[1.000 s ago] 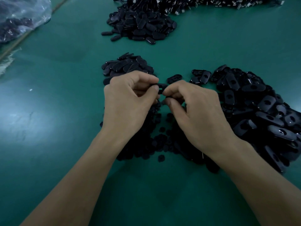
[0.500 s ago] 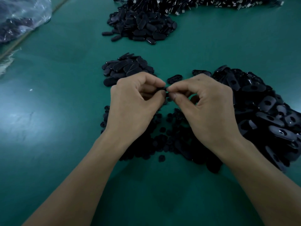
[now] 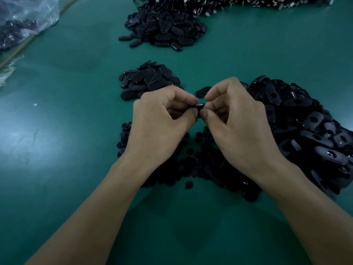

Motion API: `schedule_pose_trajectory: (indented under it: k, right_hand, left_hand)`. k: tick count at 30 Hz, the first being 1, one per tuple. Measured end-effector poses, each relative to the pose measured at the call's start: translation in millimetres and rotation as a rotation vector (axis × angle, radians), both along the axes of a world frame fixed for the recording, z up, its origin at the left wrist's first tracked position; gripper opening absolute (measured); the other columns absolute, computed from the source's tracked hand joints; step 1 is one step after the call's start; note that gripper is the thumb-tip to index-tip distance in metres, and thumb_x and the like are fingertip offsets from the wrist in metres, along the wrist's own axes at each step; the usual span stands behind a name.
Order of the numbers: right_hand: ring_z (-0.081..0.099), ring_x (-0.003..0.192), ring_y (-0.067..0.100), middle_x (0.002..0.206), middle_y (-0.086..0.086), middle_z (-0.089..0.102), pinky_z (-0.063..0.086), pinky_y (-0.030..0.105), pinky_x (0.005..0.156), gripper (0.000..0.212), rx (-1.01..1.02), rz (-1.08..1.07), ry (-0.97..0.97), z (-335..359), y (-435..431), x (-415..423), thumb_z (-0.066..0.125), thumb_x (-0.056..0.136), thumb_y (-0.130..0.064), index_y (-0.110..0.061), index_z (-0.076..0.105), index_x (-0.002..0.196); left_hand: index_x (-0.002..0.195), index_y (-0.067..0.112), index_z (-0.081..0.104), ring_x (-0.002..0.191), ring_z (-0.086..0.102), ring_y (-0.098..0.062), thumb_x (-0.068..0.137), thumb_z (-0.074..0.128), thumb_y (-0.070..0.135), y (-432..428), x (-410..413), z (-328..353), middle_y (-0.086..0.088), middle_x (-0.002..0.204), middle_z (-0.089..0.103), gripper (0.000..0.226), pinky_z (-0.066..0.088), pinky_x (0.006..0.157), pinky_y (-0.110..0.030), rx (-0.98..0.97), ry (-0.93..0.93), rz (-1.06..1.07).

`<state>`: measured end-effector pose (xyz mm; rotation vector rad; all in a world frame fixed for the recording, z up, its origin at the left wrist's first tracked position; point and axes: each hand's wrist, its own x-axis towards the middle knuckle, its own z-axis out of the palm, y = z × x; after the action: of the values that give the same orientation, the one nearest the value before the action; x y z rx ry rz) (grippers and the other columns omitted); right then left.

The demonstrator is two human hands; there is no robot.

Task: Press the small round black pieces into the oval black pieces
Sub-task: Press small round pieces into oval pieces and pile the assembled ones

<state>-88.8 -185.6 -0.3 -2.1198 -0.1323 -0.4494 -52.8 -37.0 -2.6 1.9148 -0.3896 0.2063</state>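
Note:
My left hand (image 3: 160, 123) and my right hand (image 3: 238, 123) meet fingertip to fingertip over the green table and both pinch one oval black piece (image 3: 198, 106) between thumbs and forefingers. Whether a round piece sits in it is hidden by the fingers. Under my hands lies a heap of small round black pieces (image 3: 191, 161). To the right spreads a big pile of oval black pieces with holes (image 3: 309, 127). A single oval piece (image 3: 202, 91) lies just beyond my fingertips.
A small heap of smooth oval pieces (image 3: 149, 81) lies beyond my left hand. A larger heap (image 3: 168, 31) lies farther back, with corded parts (image 3: 248, 2) along the far edge. A plastic bag (image 3: 23, 20) of dark parts sits at the far left. Bare green table (image 3: 57, 131) spreads left.
Both hands rose a little and shifted away from me, the right hand moving farther over the oval pile's near edge. The piece stays pinched between them.

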Motion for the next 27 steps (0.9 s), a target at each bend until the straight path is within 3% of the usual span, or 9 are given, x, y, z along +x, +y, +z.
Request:
schedule_pose_trajectory:
  k: [8, 13, 15, 19, 21, 24, 27]
  right_hand:
    - [0.058, 0.069, 0.002, 0.073, -0.010, 0.060, 0.045, 0.012, 0.059, 0.026, -0.004, -0.057, 0.036, 0.2, -0.4, 0.9, 0.072, 0.090, -0.010, -0.026, 0.052, 0.085]
    - [0.062, 0.067, 0.013, 0.077, -0.003, 0.066, 0.049, 0.030, 0.059, 0.028, 0.005, -0.072, 0.012, -0.6, -1.5, 1.1, 0.074, 0.088, -0.011, -0.024, 0.050, 0.081]
    - [0.062, 0.067, 0.015, 0.076, -0.002, 0.066, 0.049, 0.031, 0.058, 0.030, 0.004, -0.067, 0.000, -1.5, 0.0, 0.7, 0.074, 0.088, -0.009, -0.023, 0.049, 0.081]
    - [0.059, 0.075, 0.005, 0.078, -0.013, 0.061, 0.047, 0.016, 0.064, 0.021, -0.029, -0.039, -0.018, -3.4, 1.1, 1.8, 0.066, 0.092, -0.006, -0.023, 0.055, 0.088]
    - [0.056, 0.084, -0.002, 0.087, -0.018, 0.057, 0.041, 0.007, 0.073, 0.020, -0.070, -0.019, -0.014, -3.3, 1.6, 2.2, 0.058, 0.097, -0.006, -0.025, 0.061, 0.105]
    - [0.051, 0.090, -0.006, 0.097, -0.011, 0.054, 0.035, 0.002, 0.082, 0.029, -0.130, -0.042, -0.045, -3.4, 0.6, 1.8, 0.050, 0.102, -0.008, -0.020, 0.065, 0.125]
    - [0.051, 0.088, -0.007, 0.095, -0.010, 0.054, 0.035, 0.002, 0.081, 0.027, -0.159, -0.051, -0.070, -3.0, -0.2, 1.1, 0.051, 0.102, -0.008, -0.020, 0.070, 0.118]
  left_hand:
    - [0.088, 0.028, 0.073, 0.077, 0.073, 0.000, 0.082, 0.078, 0.001, -0.6, -1.7, -1.0, 0.013, 0.084, 0.075, 0.029, 0.058, 0.074, -0.019, 0.046, -0.062, -0.023]
    - [0.089, 0.027, 0.073, 0.077, 0.072, 0.000, 0.082, 0.078, 0.001, 0.4, -1.7, -0.3, 0.014, 0.084, 0.075, 0.027, 0.058, 0.074, -0.019, 0.063, -0.064, -0.038]
    - [0.089, 0.026, 0.073, 0.076, 0.071, 0.002, 0.082, 0.078, 0.000, -0.2, -2.1, 0.4, 0.015, 0.084, 0.074, 0.027, 0.057, 0.073, -0.016, 0.077, -0.071, -0.023]
    - [0.090, 0.025, 0.075, 0.074, 0.071, 0.002, 0.082, 0.078, 0.001, -2.5, -4.0, 0.6, 0.017, 0.081, 0.074, 0.026, 0.056, 0.071, -0.014, 0.069, -0.078, 0.016]
    - [0.090, 0.028, 0.074, 0.072, 0.070, 0.004, 0.082, 0.079, 0.004, -3.0, -4.4, 0.8, 0.020, 0.078, 0.073, 0.026, 0.053, 0.069, -0.010, 0.056, -0.082, 0.058]
    - [0.092, 0.028, 0.073, 0.071, 0.070, 0.002, 0.083, 0.080, 0.009, -1.2, -2.3, 0.1, 0.019, 0.076, 0.071, 0.023, 0.054, 0.068, -0.012, 0.047, -0.075, 0.124]
    - [0.091, 0.030, 0.073, 0.068, 0.070, 0.000, 0.083, 0.080, 0.010, 0.3, -0.6, -0.6, 0.017, 0.074, 0.072, 0.023, 0.055, 0.066, -0.016, 0.022, -0.049, 0.135]
